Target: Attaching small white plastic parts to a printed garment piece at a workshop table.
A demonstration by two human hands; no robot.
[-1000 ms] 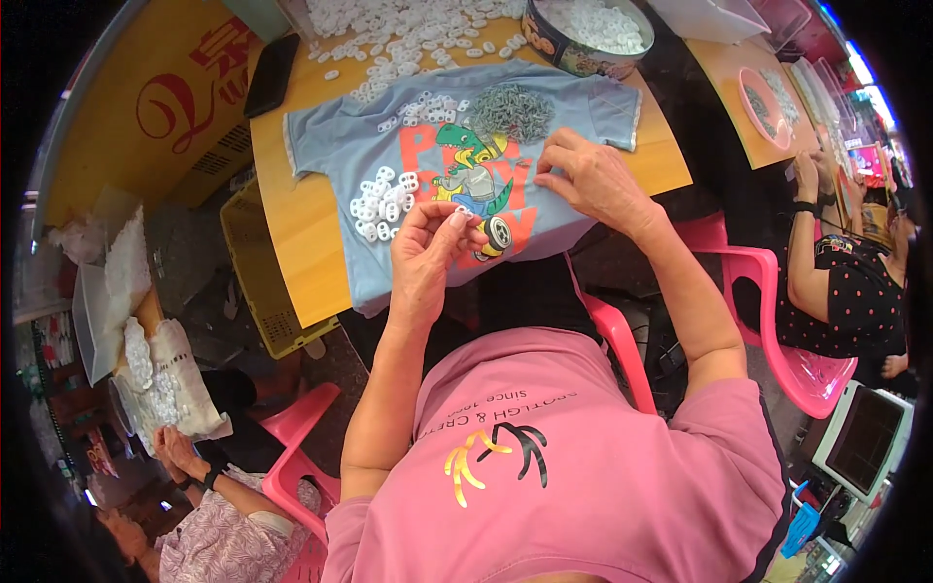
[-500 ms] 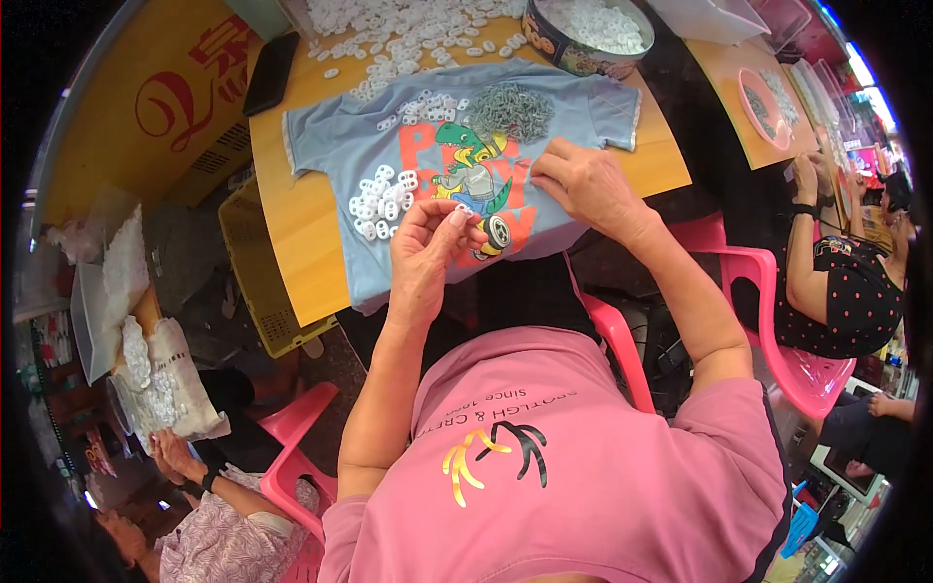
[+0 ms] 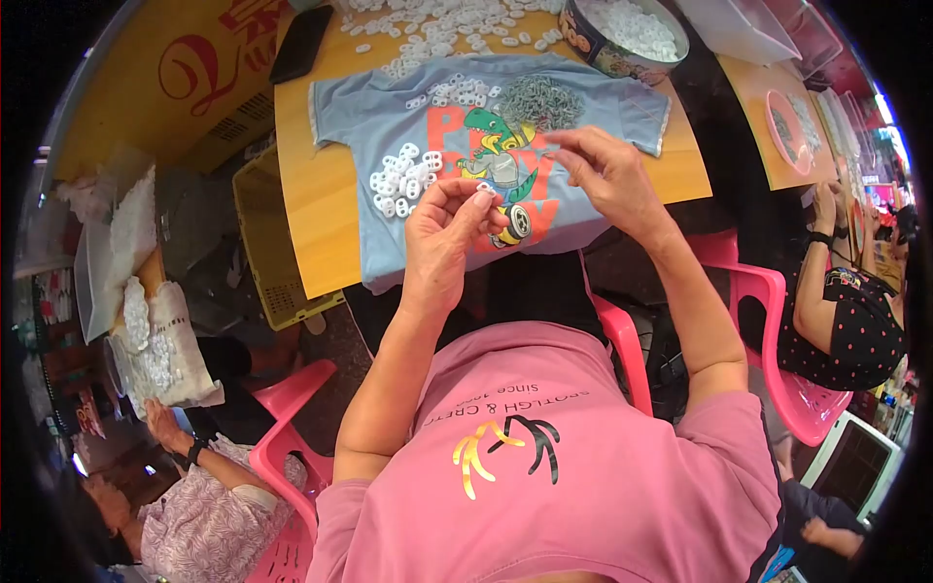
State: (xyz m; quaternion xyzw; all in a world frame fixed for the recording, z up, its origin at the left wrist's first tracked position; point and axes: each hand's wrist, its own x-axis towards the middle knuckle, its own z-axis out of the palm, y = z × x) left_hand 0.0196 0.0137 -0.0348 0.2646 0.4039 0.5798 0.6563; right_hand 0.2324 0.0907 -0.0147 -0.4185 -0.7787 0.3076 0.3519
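A: Left hand (image 3: 442,233): fingers curled in, thumb and fingertips pinched narrow around something small and white. The piece itself is too small to identify; it looks like one of the white pieces (image 3: 400,181) heaped just beyond the hand.

B: Right hand (image 3: 607,175)?

A: Fingers bent, thumb and forefinger tips drawn near together and pointing left toward the grey pile (image 3: 540,101). Cannot tell whether anything sits between them.

B: Poses?

A: Left hand raised, back of hand toward the camera, over the near edge of the shirt (image 3: 389,107). Forearm comes up steeply from the lower edge. Right hand sits farther up and to the right, over the shirt's dinosaur print (image 3: 501,160); wrist straight, forearm angled in from the right. Hands near each other, not touching.

B: Surroundings?

A: Light blue shirt spread flat on an orange table (image 3: 311,214). White pieces in a small heap on the shirt's left half; grey pile near its collar. More white pieces scattered on the table beyond the shirt. Round tin (image 3: 622,39) of white pieces at far right, dark phone (image 3: 301,41) at far left. Yellow crate (image 3: 267,243) beside the table. Another person's arm (image 3: 821,282) at the next table on the right; a third person low left.
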